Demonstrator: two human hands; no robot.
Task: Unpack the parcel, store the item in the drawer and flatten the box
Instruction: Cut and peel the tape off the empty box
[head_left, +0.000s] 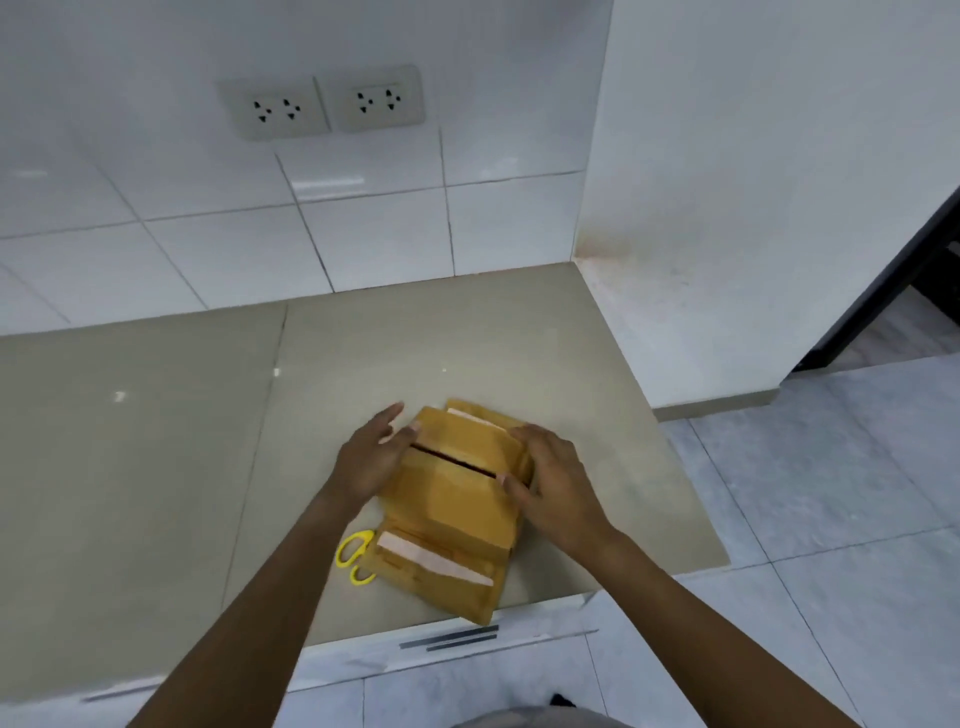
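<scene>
A brown cardboard box (457, 499) lies on the beige countertop (156, 467) near its front right corner, with its flaps spread out and strips of pale tape on them. A dark slit runs across its top between two panels. My left hand (369, 462) presses against the box's left side, fingers extended. At the box's right side my right hand (550, 483) rests with its fingers curled over the edge. The near flap hangs slightly over the counter's front edge. No unpacked item is visible.
Yellow-handled scissors (356, 556) lie on the counter, partly under the box's left corner. Drawer fronts with a dark handle strip (449, 638) sit below the counter edge. A white tiled wall with two sockets (322, 106) stands behind; a white wall bounds the counter's right side.
</scene>
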